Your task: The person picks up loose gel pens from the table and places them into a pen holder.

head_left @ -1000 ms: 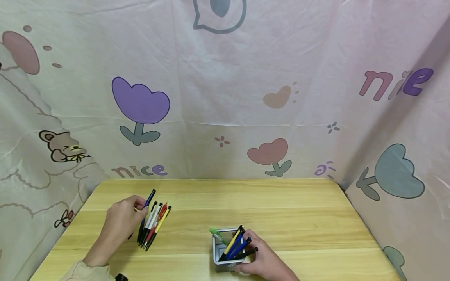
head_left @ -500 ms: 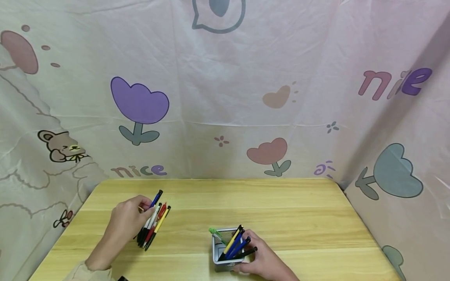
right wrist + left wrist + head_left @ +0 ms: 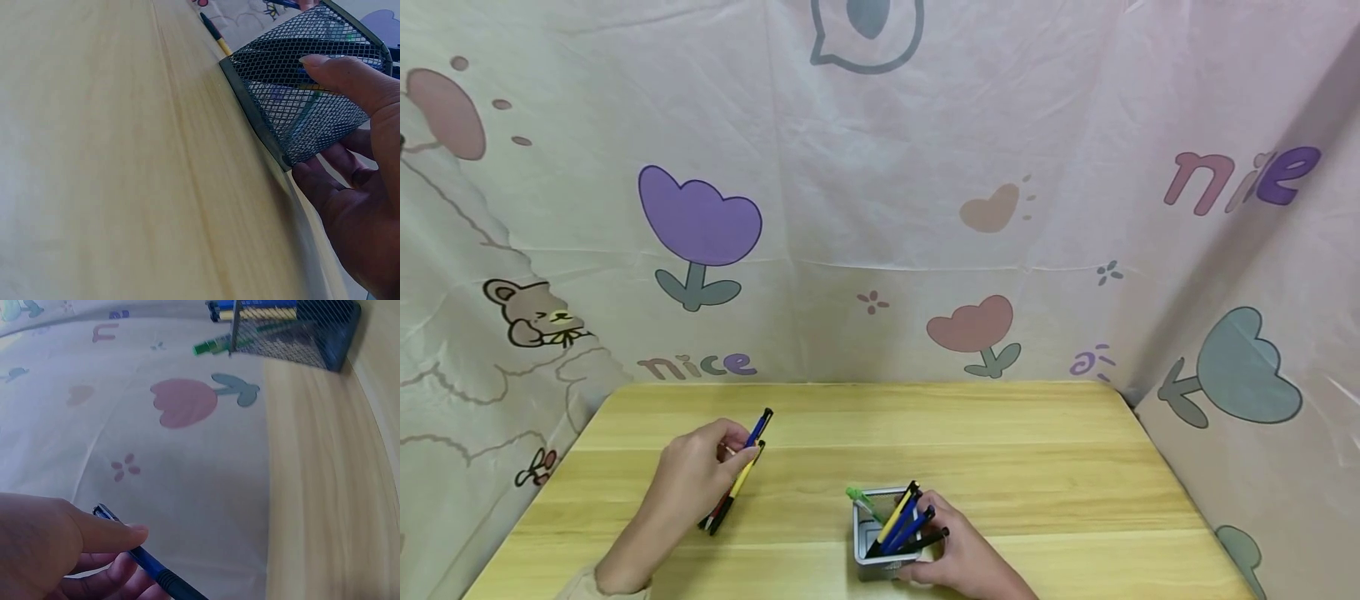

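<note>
In the head view my left hand (image 3: 703,467) pinches a blue pen (image 3: 147,562) with a black grip, its clicker end pointing up and away. Below that hand a yellow pen (image 3: 741,483) lies on the table, and a red pen (image 3: 716,514) shows beside it; the other pens of that group are hidden behind the hand. My right hand (image 3: 958,550) grips the side of a square mesh pen holder (image 3: 306,94), thumb and fingers around its wall. Leaning in the holder are a green pen (image 3: 863,502), a yellow pen (image 3: 892,525), blue pens (image 3: 910,529) and a black pen (image 3: 932,540).
The wooden table (image 3: 1000,442) ends at a patterned cloth (image 3: 820,325) that hangs behind it and along both sides. Bare tabletop lies between the loose pens and the holder.
My left hand has moved right across the loose pens with the blue pen, now covering most of them. My right hand and the holder have stayed in place.
</note>
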`<state>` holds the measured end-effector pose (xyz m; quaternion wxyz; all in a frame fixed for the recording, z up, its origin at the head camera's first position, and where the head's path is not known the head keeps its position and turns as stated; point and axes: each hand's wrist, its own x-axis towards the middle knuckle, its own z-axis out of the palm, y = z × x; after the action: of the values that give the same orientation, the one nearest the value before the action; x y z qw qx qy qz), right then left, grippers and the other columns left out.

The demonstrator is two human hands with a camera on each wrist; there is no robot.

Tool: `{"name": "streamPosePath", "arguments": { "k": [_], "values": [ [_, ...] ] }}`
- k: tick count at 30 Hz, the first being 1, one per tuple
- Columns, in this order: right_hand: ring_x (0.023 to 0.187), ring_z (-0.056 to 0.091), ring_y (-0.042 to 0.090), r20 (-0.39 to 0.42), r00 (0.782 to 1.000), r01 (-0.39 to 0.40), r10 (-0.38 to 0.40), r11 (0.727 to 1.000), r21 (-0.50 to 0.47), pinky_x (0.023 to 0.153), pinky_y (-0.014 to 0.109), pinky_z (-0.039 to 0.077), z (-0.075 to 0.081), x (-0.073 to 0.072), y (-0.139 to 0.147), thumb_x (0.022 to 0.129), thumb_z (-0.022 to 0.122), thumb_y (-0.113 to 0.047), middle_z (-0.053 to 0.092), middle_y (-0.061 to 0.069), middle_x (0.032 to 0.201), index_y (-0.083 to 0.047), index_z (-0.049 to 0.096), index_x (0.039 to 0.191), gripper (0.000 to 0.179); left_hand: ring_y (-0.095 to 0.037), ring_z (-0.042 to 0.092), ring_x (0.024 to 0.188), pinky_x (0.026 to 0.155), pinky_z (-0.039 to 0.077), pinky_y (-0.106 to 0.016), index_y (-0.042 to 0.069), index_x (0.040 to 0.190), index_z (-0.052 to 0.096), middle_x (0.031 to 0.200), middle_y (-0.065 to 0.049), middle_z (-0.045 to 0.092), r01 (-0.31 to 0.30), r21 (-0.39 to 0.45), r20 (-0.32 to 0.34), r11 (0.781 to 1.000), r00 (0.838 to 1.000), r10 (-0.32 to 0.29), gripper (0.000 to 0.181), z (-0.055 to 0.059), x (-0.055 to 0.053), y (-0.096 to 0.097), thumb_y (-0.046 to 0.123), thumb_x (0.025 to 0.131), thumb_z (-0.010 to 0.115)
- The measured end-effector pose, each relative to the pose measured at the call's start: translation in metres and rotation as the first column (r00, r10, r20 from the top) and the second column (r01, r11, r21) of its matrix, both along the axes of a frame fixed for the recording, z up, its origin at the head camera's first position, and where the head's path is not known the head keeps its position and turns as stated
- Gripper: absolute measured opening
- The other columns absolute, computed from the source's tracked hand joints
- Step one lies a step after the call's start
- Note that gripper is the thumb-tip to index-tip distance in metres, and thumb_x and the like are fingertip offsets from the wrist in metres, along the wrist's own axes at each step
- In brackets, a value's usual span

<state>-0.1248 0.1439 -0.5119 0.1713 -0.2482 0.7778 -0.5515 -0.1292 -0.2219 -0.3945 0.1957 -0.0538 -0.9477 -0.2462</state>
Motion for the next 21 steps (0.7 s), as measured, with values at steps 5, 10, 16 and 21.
{"name": "streamPosePath", "arguments": {
  "k": [5, 10, 16, 21],
  "values": [
    [0.114, 0.060, 0.011, 0.009, 1.000, 0.004, -0.004, 1.000, 0.005, 0.098, 0.017, 0.048, 0.001, 0.000, 0.000, 0.083, 0.087, -0.029, 0.057, 0.004, 0.133, -0.022, 0.059, 0.114, 0.042, 0.003, 0.052, 0.064, 0.056, 0.046, -0.019, 0.012, 0.089, 0.073, 0.073, 0.009, 0.066, 0.048, 0.024, -0.058, 0.999, 0.997, -0.047, 0.017, 0.005, 0.006, 0.012, 0.012, 0.081, 0.088],
    [0.116, 0.060, 0.009, -0.006, 1.000, 0.004, -0.004, 1.000, 0.010, 0.100, 0.017, 0.047, 0.001, 0.001, 0.000, 0.084, 0.087, -0.032, 0.058, 0.002, 0.132, -0.024, 0.060, 0.116, 0.043, 0.002, 0.053, 0.065, 0.057, 0.048, -0.018, 0.013, 0.091, 0.073, 0.073, 0.010, 0.066, 0.065, 0.046, -0.054, 0.997, 0.997, -0.062, 0.017, 0.011, 0.012, 0.023, 0.011, 0.082, 0.087],
    [0.115, 0.060, 0.009, -0.012, 1.000, 0.004, -0.004, 1.000, 0.009, 0.100, 0.017, 0.047, 0.001, 0.001, 0.000, 0.083, 0.087, -0.032, 0.058, 0.001, 0.133, -0.025, 0.061, 0.118, 0.043, 0.004, 0.055, 0.065, 0.057, 0.051, -0.017, 0.012, 0.091, 0.073, 0.075, 0.009, 0.067, 0.106, 0.063, -0.073, 0.992, 0.992, -0.101, 0.017, 0.017, 0.017, 0.034, 0.008, 0.082, 0.086],
    [0.116, 0.060, 0.010, 0.004, 1.000, 0.004, -0.004, 1.000, 0.007, 0.100, 0.016, 0.047, 0.002, 0.001, -0.001, 0.083, 0.087, -0.031, 0.058, 0.002, 0.134, -0.024, 0.061, 0.117, 0.044, 0.006, 0.057, 0.067, 0.059, 0.055, -0.016, 0.012, 0.092, 0.073, 0.076, 0.010, 0.067, 0.155, 0.070, -0.129, 0.985, 0.981, -0.146, 0.019, 0.018, 0.020, 0.040, 0.006, 0.080, 0.087]
  ]
}}
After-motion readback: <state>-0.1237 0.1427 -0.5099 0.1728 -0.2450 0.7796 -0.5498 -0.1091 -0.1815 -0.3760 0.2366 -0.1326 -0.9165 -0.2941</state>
